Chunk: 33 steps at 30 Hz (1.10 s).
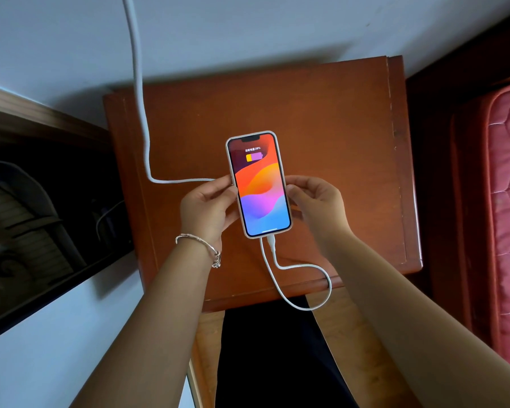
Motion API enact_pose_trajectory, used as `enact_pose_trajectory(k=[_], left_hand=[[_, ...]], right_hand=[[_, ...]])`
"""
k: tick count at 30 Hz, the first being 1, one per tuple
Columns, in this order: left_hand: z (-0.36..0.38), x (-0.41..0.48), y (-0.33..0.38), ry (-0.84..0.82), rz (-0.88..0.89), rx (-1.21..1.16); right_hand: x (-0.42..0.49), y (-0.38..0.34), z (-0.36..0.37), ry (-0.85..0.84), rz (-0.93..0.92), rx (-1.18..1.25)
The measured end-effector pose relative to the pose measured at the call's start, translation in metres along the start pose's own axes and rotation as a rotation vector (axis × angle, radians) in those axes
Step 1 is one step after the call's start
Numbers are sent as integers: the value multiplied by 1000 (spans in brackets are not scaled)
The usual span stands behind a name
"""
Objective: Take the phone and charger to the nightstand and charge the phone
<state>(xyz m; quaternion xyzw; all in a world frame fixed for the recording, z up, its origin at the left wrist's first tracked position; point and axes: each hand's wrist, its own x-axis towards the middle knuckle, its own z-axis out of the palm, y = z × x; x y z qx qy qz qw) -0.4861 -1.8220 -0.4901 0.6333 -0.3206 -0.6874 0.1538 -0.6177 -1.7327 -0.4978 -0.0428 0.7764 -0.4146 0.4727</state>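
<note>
Pale walls meet at a corner behind a reddish wooden nightstand (321,119), with a pink quilted mattress (507,201) at the right edge and a dark framed panel (36,201) on the left. Over the middle of the nightstand top sits the phone (259,184), screen up and lit, showing a battery symbol near its top. A white charger cable (139,92) drops from above along the wall, runs across the wood toward the phone, then reappears as a loop (312,293) hanging over the front edge and plugs into the phone's bottom end.

By the look of it, plugging in is done and the charging sign suggests power is flowing; the step in hand is setting the phone down. Whether its back already rests on the wood cannot be told. The next move calls for easing both grips off without tugging the plug, and leaving the loop slack.

Left hand (206,207), with a bracelet (200,245) at the wrist, pinches the phone's left edge between thumb and fingers, lightly curled. Right hand (315,201) does the same on the right edge, fingertips on the case, not clenched.
</note>
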Motion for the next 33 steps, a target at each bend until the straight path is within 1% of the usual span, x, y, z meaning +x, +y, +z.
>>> enact_pose_trajectory(k=[9,18,25,28,33], left_hand=[[12,25,-5,136,23,67],[23,40,-15,147,-48,127],[28,47,-18,178,-55,188],[29,46,-19,192,-54,198],[28,35,-10,180,-48,211]], right_hand=[[21,1,6,58,11,-38],[41,9,2,95,57,-64],[50,13,-1,85,56,-128],[54,16,0,90,37,-199],[52,9,-3,106,50,-252]])
